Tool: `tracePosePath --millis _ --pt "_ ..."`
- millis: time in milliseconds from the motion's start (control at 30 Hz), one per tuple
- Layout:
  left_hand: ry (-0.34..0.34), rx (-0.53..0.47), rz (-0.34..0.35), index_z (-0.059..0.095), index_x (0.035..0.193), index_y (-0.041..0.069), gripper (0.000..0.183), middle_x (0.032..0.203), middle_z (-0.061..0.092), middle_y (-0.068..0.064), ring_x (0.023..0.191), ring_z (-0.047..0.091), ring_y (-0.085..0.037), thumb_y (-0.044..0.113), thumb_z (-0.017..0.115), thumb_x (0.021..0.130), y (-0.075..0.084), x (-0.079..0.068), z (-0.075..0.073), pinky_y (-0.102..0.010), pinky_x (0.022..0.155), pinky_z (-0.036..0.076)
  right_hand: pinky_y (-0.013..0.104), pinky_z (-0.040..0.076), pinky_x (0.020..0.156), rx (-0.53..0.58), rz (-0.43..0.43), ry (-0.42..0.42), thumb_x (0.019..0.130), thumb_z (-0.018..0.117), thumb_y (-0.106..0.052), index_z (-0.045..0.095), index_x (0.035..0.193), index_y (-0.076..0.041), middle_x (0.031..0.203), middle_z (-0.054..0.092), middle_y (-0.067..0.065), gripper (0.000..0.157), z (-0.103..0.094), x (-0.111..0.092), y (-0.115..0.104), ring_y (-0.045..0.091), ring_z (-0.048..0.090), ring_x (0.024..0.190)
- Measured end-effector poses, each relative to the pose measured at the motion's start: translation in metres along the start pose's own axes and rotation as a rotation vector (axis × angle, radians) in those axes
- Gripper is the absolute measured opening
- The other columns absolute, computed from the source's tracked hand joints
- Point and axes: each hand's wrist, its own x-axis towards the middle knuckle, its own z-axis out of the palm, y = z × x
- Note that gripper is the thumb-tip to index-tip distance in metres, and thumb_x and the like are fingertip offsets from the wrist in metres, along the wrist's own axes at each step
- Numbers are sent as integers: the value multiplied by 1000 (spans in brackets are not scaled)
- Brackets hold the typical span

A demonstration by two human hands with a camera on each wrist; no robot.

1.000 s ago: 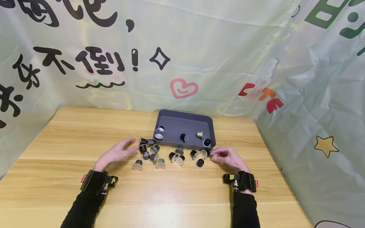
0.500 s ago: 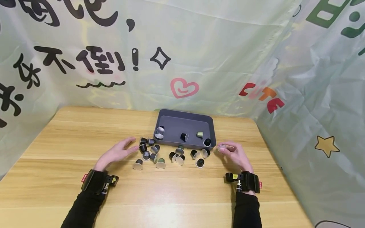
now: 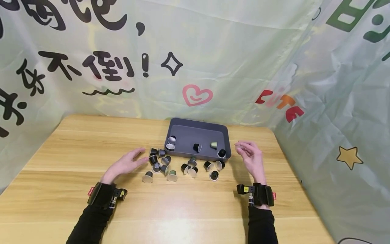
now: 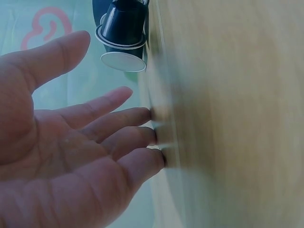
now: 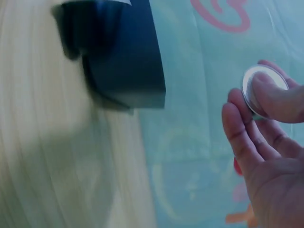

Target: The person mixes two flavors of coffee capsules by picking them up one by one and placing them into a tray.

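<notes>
My right hand is raised over the table just right of the grey tray. Its thumb and fingers pinch a coffee capsule; the silvery lid shows in the right wrist view, the cup behind it mostly hidden. My left hand is held low over the wood with fingers extended, holding nothing. Its fingertips are close to a cluster of dark coffee capsules left of the tray's front edge. Two of these, a black capsule among them, appear beyond the thumb in the left wrist view.
Several capsules lie in the tray, including a green capsule and a black capsule. More capsules are scattered along its front, such as a black capsule. A printed cloth hangs behind the wooden table.
My right hand has lifted the capsule off the table and carried it up, away from the others, to the tray's right side. The left hand has hardly moved.
</notes>
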Motion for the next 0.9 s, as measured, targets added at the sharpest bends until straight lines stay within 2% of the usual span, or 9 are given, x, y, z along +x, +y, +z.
tracePosePath --millis 100,233,367,567,900 --pt "-1 1 1 28 148 -16 67 155 29 -37 143 30 -56 28 52 104 0 0 0 -64 122 23 3 51 75 -60 -100 0 88 68 10 72 104 12 114 61 28 17 12 2 -4 -1 59 86" --pt "-2 -4 -3 28 149 -16 68 156 29 -37 144 30 -55 29 52 104 -1 0 0 -64 122 22 2 49 77 -166 -204 -22 86 69 10 75 102 4 112 66 24 17 26 3 -9 17 65 86" --pt "2 2 -2 29 148 -15 68 155 29 -36 144 31 -55 30 52 104 -2 0 0 -64 122 22 3 48 76 -255 -248 -47 87 71 8 76 103 1 112 69 20 18 39 3 -12 29 69 85" --pt "-1 4 -12 29 149 -14 69 156 29 -36 144 30 -55 32 52 104 -3 0 1 -64 121 22 15 50 66 -328 -240 -85 87 69 10 75 109 2 116 70 20 24 49 2 -13 25 69 81" --pt "8 12 -11 30 149 -14 68 156 29 -36 144 30 -55 31 52 104 -2 0 2 -64 122 23 28 58 70 -409 -164 -161 87 67 10 73 113 4 121 69 23 28 57 -1 -5 28 71 88"
